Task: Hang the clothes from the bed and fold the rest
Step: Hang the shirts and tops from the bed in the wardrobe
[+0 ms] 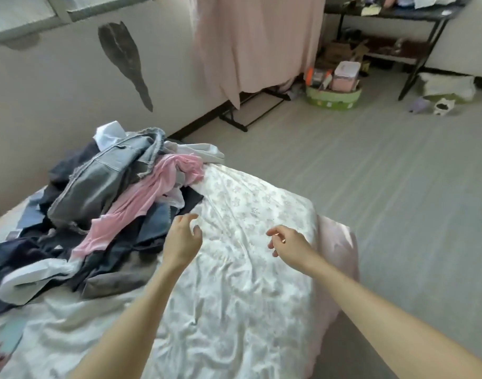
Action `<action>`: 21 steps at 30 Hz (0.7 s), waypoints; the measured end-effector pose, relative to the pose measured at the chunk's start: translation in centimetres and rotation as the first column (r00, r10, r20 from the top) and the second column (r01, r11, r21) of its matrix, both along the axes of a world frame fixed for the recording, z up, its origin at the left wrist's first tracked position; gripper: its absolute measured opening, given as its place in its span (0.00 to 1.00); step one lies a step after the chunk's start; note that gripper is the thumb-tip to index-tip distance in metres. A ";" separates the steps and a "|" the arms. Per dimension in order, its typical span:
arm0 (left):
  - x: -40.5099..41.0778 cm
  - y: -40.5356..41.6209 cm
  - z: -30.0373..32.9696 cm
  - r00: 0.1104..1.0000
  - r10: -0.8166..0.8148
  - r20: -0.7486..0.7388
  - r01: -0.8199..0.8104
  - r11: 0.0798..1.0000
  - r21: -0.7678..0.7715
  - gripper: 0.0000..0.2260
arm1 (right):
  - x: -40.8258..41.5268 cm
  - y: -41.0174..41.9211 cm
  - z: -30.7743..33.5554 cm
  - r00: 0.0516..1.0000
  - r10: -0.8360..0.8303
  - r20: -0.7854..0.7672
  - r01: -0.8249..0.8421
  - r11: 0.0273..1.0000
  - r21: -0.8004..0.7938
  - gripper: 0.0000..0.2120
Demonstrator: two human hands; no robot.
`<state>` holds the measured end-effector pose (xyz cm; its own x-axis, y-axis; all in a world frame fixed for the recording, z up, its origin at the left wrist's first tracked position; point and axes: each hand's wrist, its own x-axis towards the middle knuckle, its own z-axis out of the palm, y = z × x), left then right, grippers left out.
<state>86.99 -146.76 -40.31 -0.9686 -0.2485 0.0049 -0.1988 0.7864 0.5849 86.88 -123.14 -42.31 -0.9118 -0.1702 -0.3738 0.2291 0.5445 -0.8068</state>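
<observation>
Head view: clothes pile (pixel 97 212) sits unsorted on the bed (pixel 248 269), against the wall side; nothing folded, nothing hung that I can see. My left hand (pixel 184 239) hovers beside the pile, fingers loose, empty. Right hand (pixel 287 242) likewise empty. Rack behind the pink curtain (pixel 256 42), probably.

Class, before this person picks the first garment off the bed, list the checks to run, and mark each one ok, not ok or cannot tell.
1. Left hand free, holding nothing: ok.
2. Right hand free: ok.
3. Clothes pile within reach beside the left hand: ok.
4. Bare bedsheet free for folding: ok.
5. Pink garment lies on top, easy to lift: ok.
6. Hangers available: cannot tell.
</observation>
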 end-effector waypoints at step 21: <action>-25.5 -28.5 -24.0 0.866 0.464 0.187 -0.351 0.829 -0.435 0.11 | -27.6 -26.5 -17.9 0.950 0.313 -0.011 -0.312 0.948 0.062 0.15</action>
<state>61.44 -175.29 -64.35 -0.7534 -0.6540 -0.0684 -0.6565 0.7420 0.1359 59.26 -149.64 -60.25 -0.8241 -0.4258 -0.3736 0.0238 0.6328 -0.7739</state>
